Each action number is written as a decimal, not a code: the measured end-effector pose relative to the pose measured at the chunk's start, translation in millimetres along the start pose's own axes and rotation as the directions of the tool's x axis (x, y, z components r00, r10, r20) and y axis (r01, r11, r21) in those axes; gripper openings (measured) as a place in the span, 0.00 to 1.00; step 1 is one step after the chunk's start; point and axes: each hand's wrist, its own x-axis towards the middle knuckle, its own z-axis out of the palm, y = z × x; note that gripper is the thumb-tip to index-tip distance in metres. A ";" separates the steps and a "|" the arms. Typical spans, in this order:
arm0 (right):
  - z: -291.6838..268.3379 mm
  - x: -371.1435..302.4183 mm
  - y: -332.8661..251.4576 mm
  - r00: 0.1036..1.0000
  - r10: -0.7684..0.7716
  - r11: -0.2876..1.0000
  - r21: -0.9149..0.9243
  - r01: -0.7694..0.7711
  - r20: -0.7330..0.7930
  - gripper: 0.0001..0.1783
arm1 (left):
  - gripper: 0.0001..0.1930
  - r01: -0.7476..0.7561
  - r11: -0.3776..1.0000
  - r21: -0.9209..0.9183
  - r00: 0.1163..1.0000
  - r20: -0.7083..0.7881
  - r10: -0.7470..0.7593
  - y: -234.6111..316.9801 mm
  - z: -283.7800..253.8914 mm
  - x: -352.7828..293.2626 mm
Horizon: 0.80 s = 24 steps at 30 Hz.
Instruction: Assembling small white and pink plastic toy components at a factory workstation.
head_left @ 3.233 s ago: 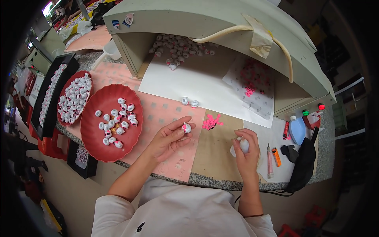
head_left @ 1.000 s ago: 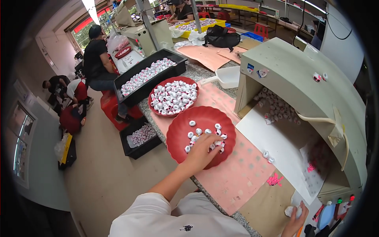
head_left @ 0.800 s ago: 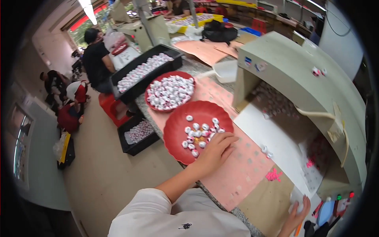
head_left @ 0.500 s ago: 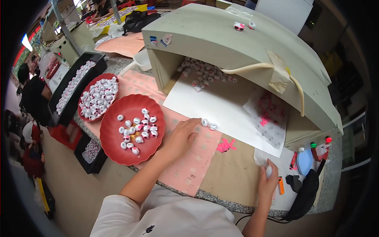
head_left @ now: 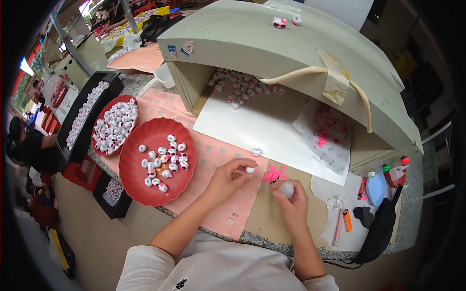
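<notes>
My left hand (head_left: 224, 183) pinches a small white figurine head (head_left: 250, 170) between thumb and fingers, above the pink patterned sheet (head_left: 228, 213). Close to its right, my right hand (head_left: 295, 206) is closed round a rounded white object (head_left: 286, 189); its kind does not show, as the fingers cover its lower part. Between and just beyond the hands lies a loose pile of tiny bright pink pieces (head_left: 275, 173) on brown paper. One more white head (head_left: 257, 152) rests at the near edge of the white sheet (head_left: 233, 127).
A scalloped red plate (head_left: 130, 179) with several heads stands at left, a fuller red plate (head_left: 137, 116) behind it. Further left is a black tray (head_left: 116, 87). The grey hood (head_left: 223, 34) arches over more heads (head_left: 238, 87). An orange lighter (head_left: 347, 220) lies at right.
My left hand has taken one of the two heads from the sheet's edge and drawn it nearer. My right hand has come left with the white object, beside the left hand.
</notes>
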 end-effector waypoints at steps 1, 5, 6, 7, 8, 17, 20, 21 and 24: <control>-1.3 3.2 10.6 1.000 0.010 1.000 0.003 -0.010 -0.012 0.17 | 0.17 0.061 0.997 0.046 0.997 0.050 -0.063 -12.5 -2.0 -1.4; 0.0 6.3 30.6 0.997 -0.045 0.996 -0.083 0.040 -0.062 0.12 | 0.18 0.085 0.994 -0.071 0.996 0.015 -0.084 -29.5 4.8 -3.4; -0.3 10.9 30.6 0.994 -0.063 0.998 0.006 0.063 -0.086 0.10 | 0.19 0.028 0.998 -0.062 1.000 -0.007 -0.028 -32.7 4.1 2.5; -2.0 13.3 36.6 0.994 -0.056 0.998 0.002 0.056 -0.099 0.10 | 0.19 -0.031 0.998 -0.052 0.999 -0.029 0.030 -35.4 3.4 7.0; -4.3 15.6 44.6 0.988 -0.100 0.994 0.041 0.106 -0.117 0.09 | 0.20 0.009 0.994 -0.109 1.000 -0.015 -0.011 -36.9 2.8 9.0; -16.5 14.6 41.9 0.914 -0.373 0.915 -0.222 0.336 -0.156 0.09 | 0.18 -0.004 1.000 -0.015 0.999 -0.036 0.004 -40.3 16.7 10.7; -17.8 14.2 43.8 0.879 -0.453 0.860 -0.331 0.389 -0.146 0.09 | 0.17 0.019 1.000 -0.023 1.000 -0.015 -0.019 -40.8 18.3 11.4; -17.5 13.9 44.0 0.876 -0.458 0.854 -0.347 0.388 -0.148 0.09 | 0.17 0.019 1.000 -0.023 1.000 -0.014 -0.020 -40.8 18.7 10.9; -17.9 12.8 44.5 0.884 -0.456 0.838 -0.385 0.386 -0.106 0.08 | 0.16 0.011 0.999 -0.040 1.000 -0.025 -0.012 -39.1 19.4 9.3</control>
